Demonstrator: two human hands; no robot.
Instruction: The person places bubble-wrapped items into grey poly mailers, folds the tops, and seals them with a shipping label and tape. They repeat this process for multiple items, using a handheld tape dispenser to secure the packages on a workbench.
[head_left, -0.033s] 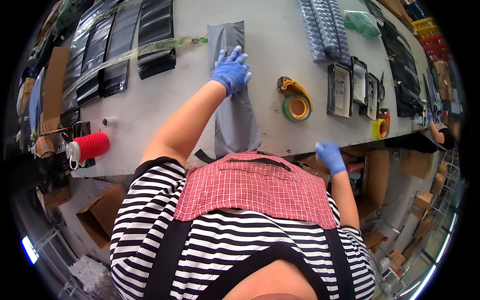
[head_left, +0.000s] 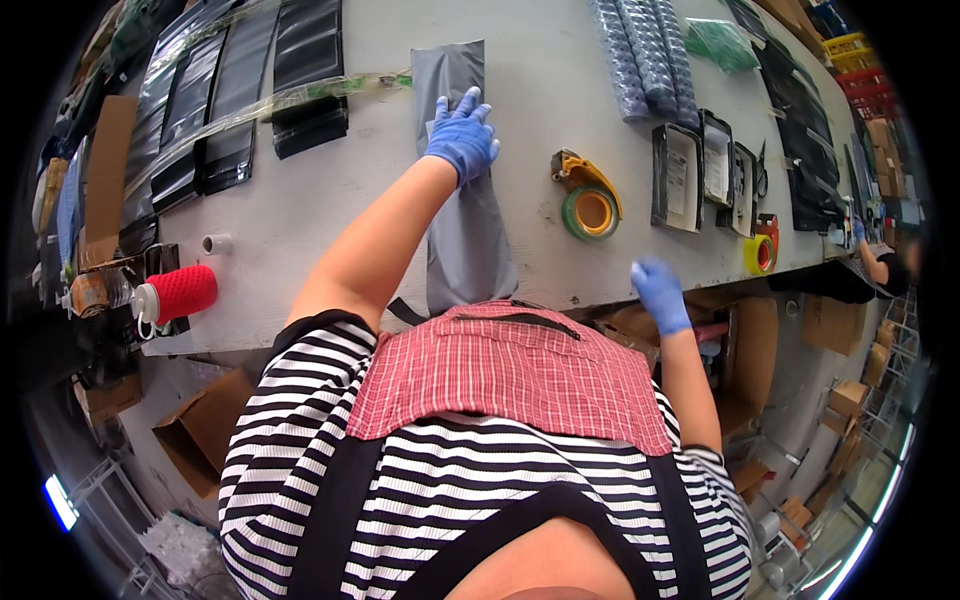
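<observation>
A long grey plastic mailing bag (head_left: 468, 245) lies lengthwise on the table in front of me, with its near end against my red checked apron. Spread flat on its upper part is my left hand (head_left: 461, 140), in a blue glove, fingers apart and pressing the plastic. My right hand (head_left: 659, 296), also gloved in blue, hovers at the table's front edge, away from the bag. It is blurred, and its fingers cannot be made out well. Between the bag and that hand, a yellow tape dispenser (head_left: 590, 200) with a green roll lies on the table.
Black bags (head_left: 309, 75) lie in stacks at the left, under a strip of clear tape (head_left: 262, 106). A red-covered bottle (head_left: 188, 291) stands near the left edge. Bubble-wrap rolls (head_left: 645, 60), open black boxes (head_left: 678, 180) and a yellow tape roll (head_left: 761, 255) occupy the right side.
The view has shifted very slightly. Both hands and the bag stay in nearly the same places.
</observation>
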